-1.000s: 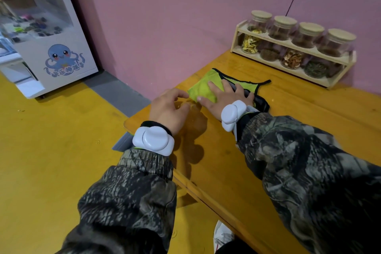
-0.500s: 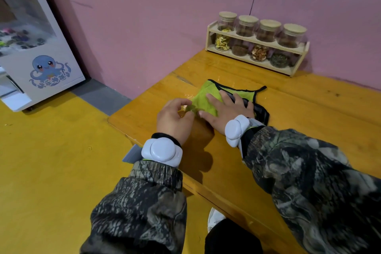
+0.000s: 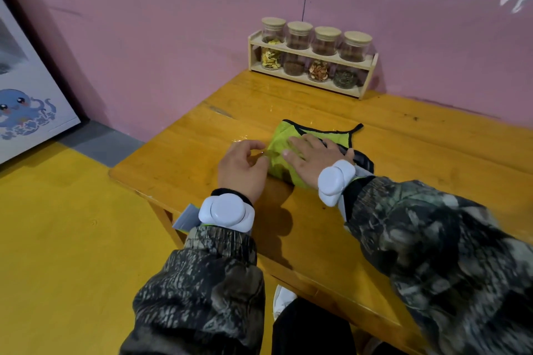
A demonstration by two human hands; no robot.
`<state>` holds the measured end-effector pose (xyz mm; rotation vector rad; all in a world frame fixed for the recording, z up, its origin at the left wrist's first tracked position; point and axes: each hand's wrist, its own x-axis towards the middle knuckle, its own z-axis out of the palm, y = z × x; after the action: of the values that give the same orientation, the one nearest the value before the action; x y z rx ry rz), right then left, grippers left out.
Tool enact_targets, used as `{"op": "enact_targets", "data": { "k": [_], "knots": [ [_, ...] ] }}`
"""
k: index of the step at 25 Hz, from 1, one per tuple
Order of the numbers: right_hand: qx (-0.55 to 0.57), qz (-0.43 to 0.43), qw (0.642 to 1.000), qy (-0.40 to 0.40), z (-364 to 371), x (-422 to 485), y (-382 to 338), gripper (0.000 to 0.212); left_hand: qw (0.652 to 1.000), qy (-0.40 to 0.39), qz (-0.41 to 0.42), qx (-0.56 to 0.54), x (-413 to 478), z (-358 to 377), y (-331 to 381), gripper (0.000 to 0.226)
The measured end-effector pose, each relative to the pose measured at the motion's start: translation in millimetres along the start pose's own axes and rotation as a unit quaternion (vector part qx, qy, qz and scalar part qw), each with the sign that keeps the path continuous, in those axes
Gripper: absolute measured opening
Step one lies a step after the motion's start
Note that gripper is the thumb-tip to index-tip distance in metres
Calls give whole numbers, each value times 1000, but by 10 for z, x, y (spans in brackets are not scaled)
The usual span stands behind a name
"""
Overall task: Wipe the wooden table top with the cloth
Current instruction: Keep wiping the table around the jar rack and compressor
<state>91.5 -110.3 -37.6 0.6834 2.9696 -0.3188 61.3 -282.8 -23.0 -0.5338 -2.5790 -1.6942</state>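
Your right hand (image 3: pixel 313 160), flat, pinned the cloth (image 3: pixel 281 138) before the jar rack (image 3: pixel 310 52); your left hand (image 3: pixel 242 166) pinched its edge, probably to straighten it

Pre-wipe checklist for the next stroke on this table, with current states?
1. The cloth lies on the table: ok.
2. The right hand is flat on the cloth: ok.
3. The left hand pinches the cloth's left corner: ok.
4. The jar rack stands apart from the cloth, by the wall: ok.
5. Cloth damp: cannot tell.
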Motion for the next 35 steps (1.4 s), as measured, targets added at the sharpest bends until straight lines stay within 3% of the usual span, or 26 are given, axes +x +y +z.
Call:
{"op": "enact_targets", "data": {
  "k": [3, 9, 15, 26, 35],
  "knots": [
    [81, 89, 989, 81, -53, 80, -368, 58, 1000, 7, 4, 17, 18, 2, -14, 21],
    [3, 83, 996, 29, 64, -50, -306, 62, 1000, 9, -9, 20, 49, 12, -50, 21],
    [-10, 106, 993, 41, 33, -346, 16, 66, 982, -64, 107, 144, -55, 133, 36, 21],
    [-6, 113, 993, 44, -20, -829, 647, 66, 985, -77, 127, 85, -624, 618, 376, 22],
    [-2, 145, 989, 39, -169, -1259, 1475, 67, 982, -141, 103, 69, -1003, 1096, 830, 21]
  ]
}}
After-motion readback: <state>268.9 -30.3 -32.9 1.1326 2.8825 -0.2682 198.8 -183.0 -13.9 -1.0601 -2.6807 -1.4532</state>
